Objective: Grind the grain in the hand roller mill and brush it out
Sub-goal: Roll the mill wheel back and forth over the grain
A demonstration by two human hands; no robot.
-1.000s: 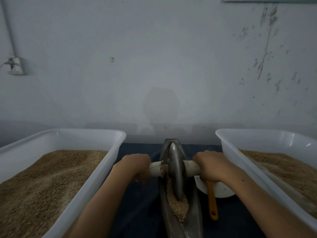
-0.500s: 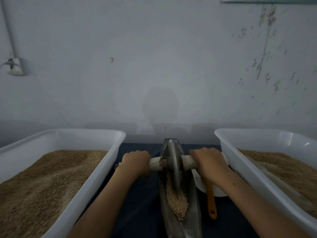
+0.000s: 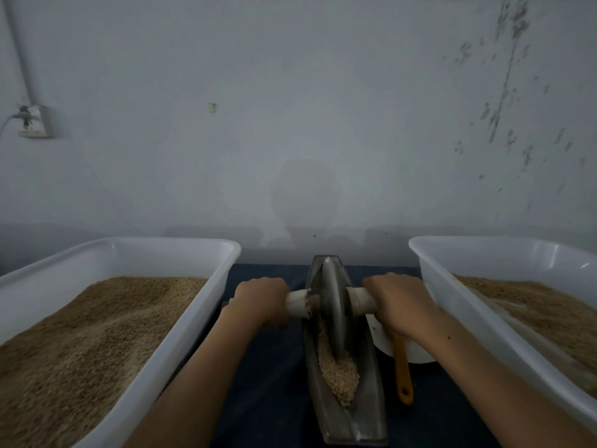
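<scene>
Mill [image 3: 347, 383] sits mid tabletop [image 3: 274, 383], a long narrow metal trough running near-to-far btwn two white tubs. Its wheel [image 3: 332, 305] stands upright on edge in the far half of the trough, w/ a pale handle [image 3: 361, 300] sticking out each side. Left hand [image 3: 260, 300] is curled round the left handle end, right hand [image 3: 399, 302] curled round the right one; both grip w/ knuckles up, forearms coming in from the near edge. Grain [image 3: 339, 371] lies in the trough just near of the wheel, a coarse tan heap touching the wheel's lower rim and tapering toward the near end. Left tub [image 3: 181, 318] holds a deep tan fill [image 3: 80, 334], level sloping up toward its far side. Right tub [image 3: 452, 286] holds similar tan stuff, partly cut off by the frame edge. Just right of the mill, a white bowl [image 3: 416, 354] sits partly under the right wrist; an orange-handled tool [image 3: 402, 367] lies w/ its handle pointing near, head hidden by the hand, so can't tell if it's the brush. Far side: pale wall [image 3: 307, 108], socket [image 3: 35, 121] w/ plug at far left, scuff marks at upper right.
</scene>
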